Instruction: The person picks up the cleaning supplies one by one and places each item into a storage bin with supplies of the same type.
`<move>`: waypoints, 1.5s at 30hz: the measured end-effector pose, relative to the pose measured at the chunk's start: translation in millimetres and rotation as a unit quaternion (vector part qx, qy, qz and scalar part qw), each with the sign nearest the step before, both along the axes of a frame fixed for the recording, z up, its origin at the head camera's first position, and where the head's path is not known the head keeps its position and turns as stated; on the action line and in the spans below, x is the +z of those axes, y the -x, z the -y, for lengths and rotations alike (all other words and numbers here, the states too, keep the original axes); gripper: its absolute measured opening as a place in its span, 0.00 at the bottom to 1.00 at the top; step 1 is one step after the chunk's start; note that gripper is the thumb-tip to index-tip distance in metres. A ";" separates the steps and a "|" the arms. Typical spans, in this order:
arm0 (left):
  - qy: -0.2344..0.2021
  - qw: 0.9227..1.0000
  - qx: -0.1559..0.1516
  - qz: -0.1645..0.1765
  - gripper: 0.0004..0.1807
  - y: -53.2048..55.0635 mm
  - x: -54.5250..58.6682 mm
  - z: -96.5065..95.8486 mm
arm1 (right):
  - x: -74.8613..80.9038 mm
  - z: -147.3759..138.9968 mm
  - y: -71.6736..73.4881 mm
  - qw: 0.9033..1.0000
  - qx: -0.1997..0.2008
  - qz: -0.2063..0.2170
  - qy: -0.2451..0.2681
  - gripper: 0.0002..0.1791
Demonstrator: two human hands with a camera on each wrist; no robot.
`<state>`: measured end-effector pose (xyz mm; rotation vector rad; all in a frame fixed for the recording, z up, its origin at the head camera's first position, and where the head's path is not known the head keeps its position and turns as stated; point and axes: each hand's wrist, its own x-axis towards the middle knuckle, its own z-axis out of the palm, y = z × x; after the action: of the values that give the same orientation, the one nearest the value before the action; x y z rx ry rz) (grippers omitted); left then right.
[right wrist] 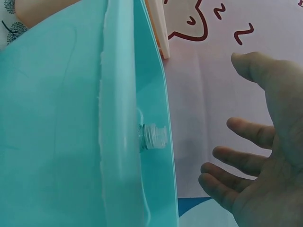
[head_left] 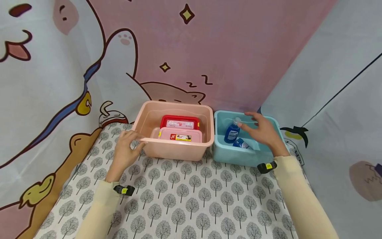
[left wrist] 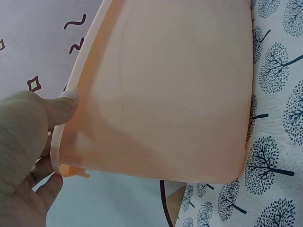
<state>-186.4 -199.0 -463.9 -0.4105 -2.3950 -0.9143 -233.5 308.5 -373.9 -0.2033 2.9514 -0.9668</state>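
Observation:
My left hand is at the front left corner of a pink plastic bin, its thumb on the rim and its fingers curled round the corner, as the left wrist view shows. Inside that bin are a red-lidded box and a pink-lidded box with labels. Over the right part of a light blue bin, my right hand hovers with fingers spread and holds nothing. A blue bottle with a clear top stands in this bin, and a second blue bottle lies tilted in front of it.
Both bins stand side by side on a cloth printed with trees. Right behind them hangs a pink and white cartoon curtain, which also runs along the left and right. A black wristband sits on each sleeve cuff.

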 end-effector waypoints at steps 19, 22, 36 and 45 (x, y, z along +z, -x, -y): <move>-0.002 1.000 -0.007 -0.021 0.14 -0.3 2.2 -1.7 | -3.8 6.5 -16.3 0.996 0.027 -0.062 -0.052 0.46; -0.001 1.000 -0.004 -0.022 0.14 -0.3 2.3 -1.9 | -5.4 7.5 -19.4 0.995 0.030 -0.077 -0.055 0.46; 0.025 0.999 0.004 -0.030 0.13 -4.0 -3.7 0.4 | -17.0 15.6 -37.4 0.990 0.029 -0.111 -0.084 0.44; 0.035 0.999 -0.013 -0.032 0.14 -5.5 1.8 -0.2 | -21.5 16.1 -50.7 0.987 0.030 -0.133 -0.087 0.45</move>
<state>-180.9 -198.9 -462.1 -0.4917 -2.3730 -0.8188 -182.9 292.4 -395.4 -0.4467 3.2254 -0.7197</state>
